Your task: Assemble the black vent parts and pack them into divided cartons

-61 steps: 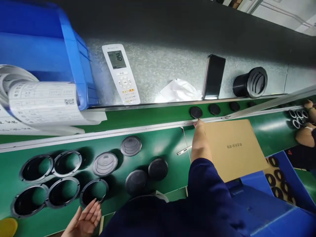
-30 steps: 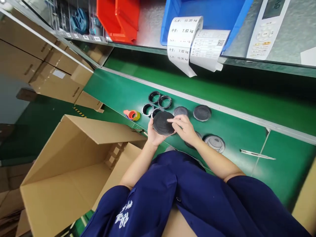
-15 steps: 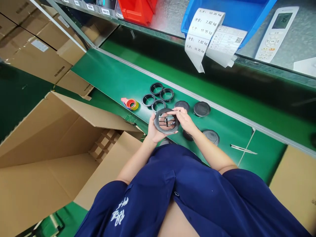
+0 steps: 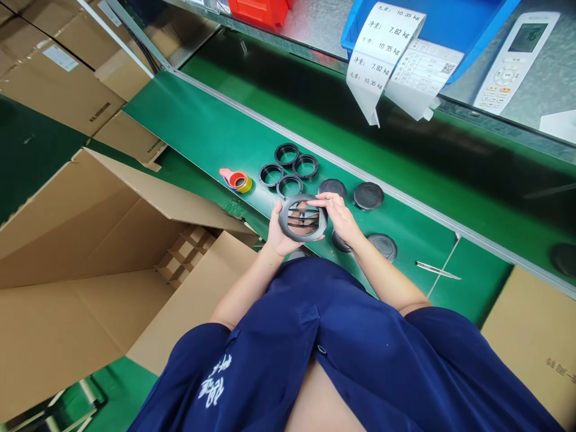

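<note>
A round black air vent (image 4: 283, 227) with thin slats across its opening is held up above the front edge of the green bench. My left hand (image 4: 279, 237) grips it from the left and below, thumb along the rim. On the right side, my right hand (image 4: 341, 217) is at the vent too, with its fingers reaching over the upper rim toward the slats. Several black rings (image 4: 288, 187) lie together just beyond the vent. Round black discs with closed faces (image 4: 368, 195) rest right of my hands, one (image 4: 341, 241) partly behind my right hand.
Left of the rings sit tape rolls (image 4: 237, 181). A utility knife (image 4: 438, 270) lies to the right on the green bench (image 4: 189, 120). An open carton (image 4: 135, 300) with dividers stands at left. Overhead, a shelf holds a blue bin (image 4: 477, 36), label strips (image 4: 382, 48) and a remote control (image 4: 517, 63).
The slats inside the vent show at a different angle; the upright bar seen across them is less visible. Both hands stay on the vent. The whole view has shifted slightly.
</note>
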Tool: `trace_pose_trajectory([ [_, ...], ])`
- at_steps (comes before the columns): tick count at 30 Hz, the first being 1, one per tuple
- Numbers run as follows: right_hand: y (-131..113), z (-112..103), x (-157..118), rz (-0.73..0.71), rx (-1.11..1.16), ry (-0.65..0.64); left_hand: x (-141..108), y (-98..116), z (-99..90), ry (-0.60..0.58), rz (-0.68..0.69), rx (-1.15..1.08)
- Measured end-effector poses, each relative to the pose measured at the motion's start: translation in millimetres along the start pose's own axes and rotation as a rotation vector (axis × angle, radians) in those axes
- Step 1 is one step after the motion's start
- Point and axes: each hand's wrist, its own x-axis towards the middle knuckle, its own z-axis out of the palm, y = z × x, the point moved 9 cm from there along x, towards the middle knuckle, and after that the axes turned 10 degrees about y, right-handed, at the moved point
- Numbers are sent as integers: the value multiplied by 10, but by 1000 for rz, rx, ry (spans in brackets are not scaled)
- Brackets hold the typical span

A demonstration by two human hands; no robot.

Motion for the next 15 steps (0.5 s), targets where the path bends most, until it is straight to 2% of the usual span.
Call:
trace_pose_trajectory([
  [5,90,13,-9,-20,-97,3,77,-5,-26,17,-49,3],
  [7,126,96,-63,-90,-186,-13,132,-1,-84,52,-53,-14],
  [11,217,585,-391,-332,-344,-306,255,-60,-428,261,-36,-34],
  [13,386,788,-541,-308,-376,-429,284,-166,-643,352,-69,14],
  [15,591,928,-598,-207,-378,-490,295,-268,-834,391,-110,67],
])
